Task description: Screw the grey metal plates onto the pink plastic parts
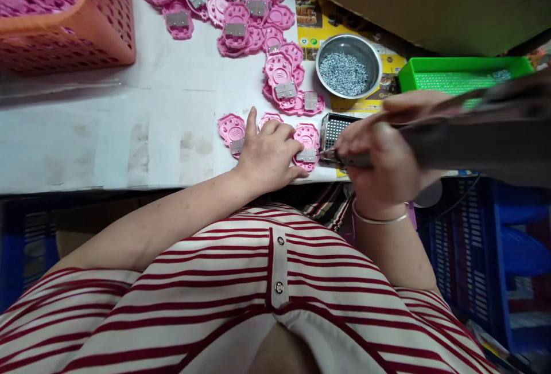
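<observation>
My left hand (269, 156) rests at the table's front edge, thumb and forefinger against a pink plastic part (306, 133) that lies flat with a grey metal plate (306, 155) across its lower end. A second pink part (231, 128) sits left of that hand, and another (270, 119) is partly hidden behind its fingers. My right hand (381, 159) is closed around a dark power screwdriver (465, 139), held roughly level and blurred by motion. Its tip (325, 155) reaches the right edge of the metal plate; exact contact cannot be made out.
Behind the hands lies a heap of pink parts (236, 12). A steel bowl (374, 70) of small screws (344, 73), a perforated metal tray (338, 127) and a green tray (465, 64) stand right. An orange basket (107, 18) is at left, a cardboard panel (408, 1) at back right.
</observation>
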`<action>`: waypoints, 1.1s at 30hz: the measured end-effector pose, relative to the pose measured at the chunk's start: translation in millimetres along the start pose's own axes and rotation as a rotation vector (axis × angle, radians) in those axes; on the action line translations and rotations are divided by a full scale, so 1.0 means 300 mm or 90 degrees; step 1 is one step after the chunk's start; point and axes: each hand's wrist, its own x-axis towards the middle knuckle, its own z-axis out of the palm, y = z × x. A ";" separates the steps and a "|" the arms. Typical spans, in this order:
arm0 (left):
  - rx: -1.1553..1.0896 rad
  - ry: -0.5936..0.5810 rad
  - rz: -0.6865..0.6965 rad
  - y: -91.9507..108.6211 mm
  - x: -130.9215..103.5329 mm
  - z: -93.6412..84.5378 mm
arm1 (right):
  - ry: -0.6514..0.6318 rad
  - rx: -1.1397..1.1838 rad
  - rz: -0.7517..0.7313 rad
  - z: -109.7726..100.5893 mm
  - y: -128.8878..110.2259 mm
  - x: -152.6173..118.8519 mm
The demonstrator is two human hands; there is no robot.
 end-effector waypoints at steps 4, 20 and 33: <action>0.011 0.023 0.002 0.003 -0.006 0.011 | 0.133 0.013 -0.118 -0.044 -0.052 0.016; 0.001 0.019 -0.001 -0.003 -0.018 0.005 | 0.155 -0.115 -0.071 -0.124 0.062 0.001; -0.021 -0.005 -0.011 -0.021 -0.001 -0.009 | 0.106 0.018 -0.092 -0.014 -0.051 0.011</action>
